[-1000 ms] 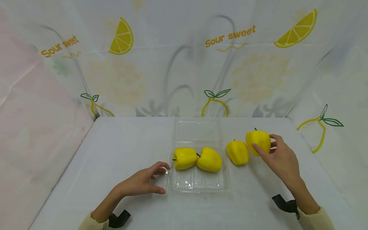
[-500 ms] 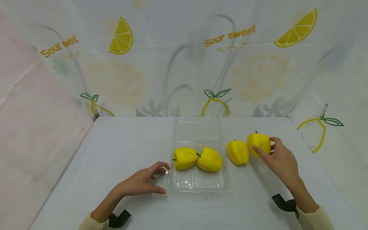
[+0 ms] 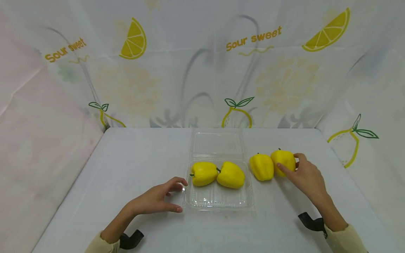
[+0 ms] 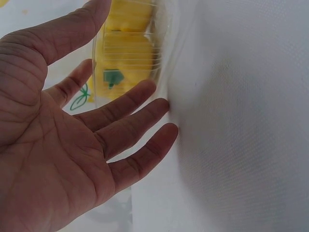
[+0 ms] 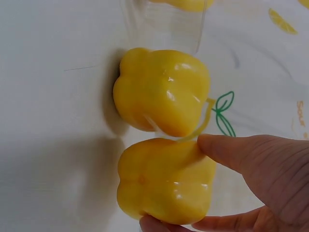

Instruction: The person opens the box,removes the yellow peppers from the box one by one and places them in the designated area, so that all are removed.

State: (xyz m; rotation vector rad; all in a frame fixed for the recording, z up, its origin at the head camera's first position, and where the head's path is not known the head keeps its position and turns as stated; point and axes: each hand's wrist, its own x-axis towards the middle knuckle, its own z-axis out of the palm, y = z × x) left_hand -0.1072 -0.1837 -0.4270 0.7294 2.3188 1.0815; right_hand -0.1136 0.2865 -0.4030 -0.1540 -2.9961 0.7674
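My right hand (image 3: 305,175) grips a yellow bell pepper (image 3: 283,162), thumb on the near side and fingers round the far side. Just left of it another yellow bell pepper (image 3: 261,167) stands on the table, close beside the held one; the right wrist view shows both. Two more yellow peppers, a left one (image 3: 204,174) and a right one (image 3: 231,175), lie on their sides in the back half of a clear plastic clamshell box (image 3: 218,204). At the box's left wall is my left hand (image 3: 155,199), fingers spread and holding nothing; fingertips reach the wall or nearly so.
The box's clear lid (image 3: 218,143) lies folded back toward the rear wall. A white cloth covers the table (image 3: 133,154). A printed curtain (image 3: 177,70) closes off the back and sides. Black wrist mounts (image 3: 131,239) hang below both wrists.
My right hand has lowered the held pepper toward the table and brought it slightly left, nearer the standing pepper. The left hand and the box have stayed in place.
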